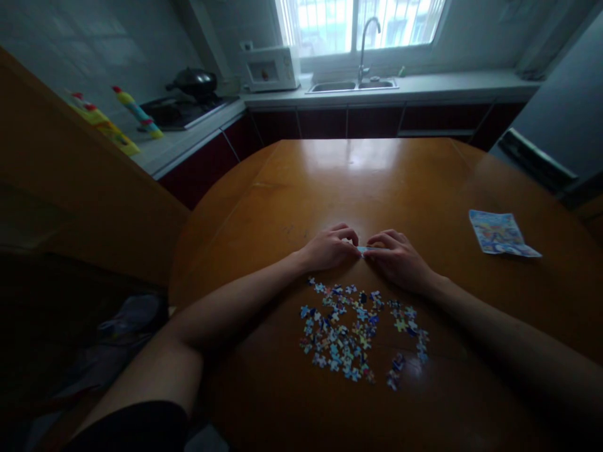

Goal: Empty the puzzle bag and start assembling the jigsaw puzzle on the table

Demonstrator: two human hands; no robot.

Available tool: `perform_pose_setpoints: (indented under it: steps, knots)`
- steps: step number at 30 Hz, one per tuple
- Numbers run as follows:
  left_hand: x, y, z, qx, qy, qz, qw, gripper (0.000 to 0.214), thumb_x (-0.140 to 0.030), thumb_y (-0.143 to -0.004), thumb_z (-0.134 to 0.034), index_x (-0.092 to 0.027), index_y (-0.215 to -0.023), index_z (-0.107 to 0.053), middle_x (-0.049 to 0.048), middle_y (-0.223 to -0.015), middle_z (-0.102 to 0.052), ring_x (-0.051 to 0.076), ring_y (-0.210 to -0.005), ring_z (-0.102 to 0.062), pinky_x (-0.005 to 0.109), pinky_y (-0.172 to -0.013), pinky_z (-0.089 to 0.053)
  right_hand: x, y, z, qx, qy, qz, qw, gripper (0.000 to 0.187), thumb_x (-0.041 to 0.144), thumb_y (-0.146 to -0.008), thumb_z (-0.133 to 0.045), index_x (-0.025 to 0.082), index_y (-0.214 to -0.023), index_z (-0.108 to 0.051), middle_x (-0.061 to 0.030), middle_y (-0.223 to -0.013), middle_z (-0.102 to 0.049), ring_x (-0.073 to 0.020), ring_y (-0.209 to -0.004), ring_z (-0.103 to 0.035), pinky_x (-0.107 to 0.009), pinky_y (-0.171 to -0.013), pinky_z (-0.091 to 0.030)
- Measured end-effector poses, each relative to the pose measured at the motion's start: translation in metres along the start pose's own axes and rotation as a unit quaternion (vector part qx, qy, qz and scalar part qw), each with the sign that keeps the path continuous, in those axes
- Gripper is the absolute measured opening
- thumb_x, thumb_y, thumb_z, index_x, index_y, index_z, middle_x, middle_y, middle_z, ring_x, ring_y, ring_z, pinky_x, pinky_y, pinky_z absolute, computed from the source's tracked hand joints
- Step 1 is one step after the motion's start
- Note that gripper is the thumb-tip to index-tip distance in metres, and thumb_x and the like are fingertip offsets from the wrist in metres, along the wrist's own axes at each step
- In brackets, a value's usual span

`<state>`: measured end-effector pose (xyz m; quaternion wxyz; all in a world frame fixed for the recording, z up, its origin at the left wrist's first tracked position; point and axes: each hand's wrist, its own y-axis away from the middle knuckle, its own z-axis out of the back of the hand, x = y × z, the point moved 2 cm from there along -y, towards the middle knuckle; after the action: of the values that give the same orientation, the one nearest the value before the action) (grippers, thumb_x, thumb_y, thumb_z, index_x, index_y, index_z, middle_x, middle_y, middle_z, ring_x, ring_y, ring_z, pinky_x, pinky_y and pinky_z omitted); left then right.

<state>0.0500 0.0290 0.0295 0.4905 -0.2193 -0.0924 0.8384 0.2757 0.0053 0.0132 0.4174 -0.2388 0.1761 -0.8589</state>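
Observation:
My left hand [332, 247] and my right hand [396, 257] meet almost fingertip to fingertip above the wooden table [264, 220]. Between them is a small strip of light blue puzzle pieces [363, 249], pinched by the fingers of both hands; most of it is hidden behind the fingers. Closer to me lies a loose heap of jigsaw pieces [336, 339], mainly blue, white and yellow. A few joined or clustered pieces [409, 323] lie right of the heap, below my right wrist.
A creased printed sheet [502, 233] rests on the table at the right. Beyond the table run a counter with a sink [332, 87], a microwave [269, 69] and a stove with a black wok [194, 81]. Bottles [136, 113] stand on the left counter.

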Motion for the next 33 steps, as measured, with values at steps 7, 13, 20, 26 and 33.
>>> perform_pose_setpoints:
  steps: [7, 13, 20, 26, 33]
  knots:
    - [0.0013, 0.0004, -0.002, 0.0, -0.001, -0.004, 1.0, 0.023, -0.02, -0.098, -0.058, -0.029, -0.101, -0.078, 0.0055, -0.106, -0.07, 0.019, -0.098, -0.059, 0.035, -0.089, -0.053, -0.0004, -0.0008, -0.0004, 0.011, 0.007, -0.008, 1.0, 0.032, 0.019, -0.097, -0.056, 0.032, -0.118, -0.077, -0.0087, -0.112, -0.072, -0.0285, -0.106, -0.057, -0.047, -0.091, -0.046]
    - [0.0009, 0.0007, -0.0018, -0.017, -0.009, -0.012, 1.0, 0.023, -0.019, -0.097, -0.057, -0.029, -0.101, -0.078, 0.0049, -0.105, -0.07, 0.019, -0.098, -0.06, 0.033, -0.088, -0.052, -0.0022, -0.001, -0.0015, 0.023, 0.011, -0.015, 1.0, 0.033, 0.019, -0.096, -0.056, 0.031, -0.12, -0.075, -0.0087, -0.113, -0.071, -0.0287, -0.107, -0.056, -0.048, -0.093, -0.046]
    - [0.0004, 0.0005, -0.0024, -0.024, -0.017, -0.012, 0.999, 0.023, -0.018, -0.097, -0.058, -0.029, -0.101, -0.078, 0.0035, -0.106, -0.071, 0.018, -0.097, -0.059, 0.032, -0.087, -0.052, 0.0002, -0.0018, 0.001, 0.024, 0.002, -0.02, 1.0, 0.032, 0.018, -0.096, -0.056, 0.031, -0.118, -0.075, -0.0082, -0.112, -0.071, -0.0285, -0.108, -0.056, -0.048, -0.094, -0.045]
    - [0.0032, 0.0009, -0.0051, -0.039, 0.004, -0.007, 0.999, 0.022, -0.018, -0.097, -0.059, -0.029, -0.101, -0.078, 0.0034, -0.104, -0.07, 0.017, -0.096, -0.059, 0.032, -0.088, -0.052, 0.0015, -0.0025, 0.0029, 0.025, -0.003, -0.021, 0.999, 0.032, 0.016, -0.095, -0.056, 0.03, -0.117, -0.076, -0.0088, -0.111, -0.071, -0.0285, -0.108, -0.055, -0.048, -0.093, -0.046]
    - [0.006, 0.0005, -0.0082, -0.038, -0.005, 0.014, 0.999, 0.025, -0.015, -0.096, -0.058, -0.028, -0.104, -0.078, 0.0036, -0.102, -0.071, 0.018, -0.096, -0.06, 0.033, -0.088, -0.053, -0.0008, -0.0016, 0.0009, 0.023, -0.001, -0.018, 1.0, 0.032, 0.015, -0.095, -0.056, 0.029, -0.117, -0.075, -0.009, -0.112, -0.071, -0.0283, -0.107, -0.055, -0.048, -0.093, -0.046]
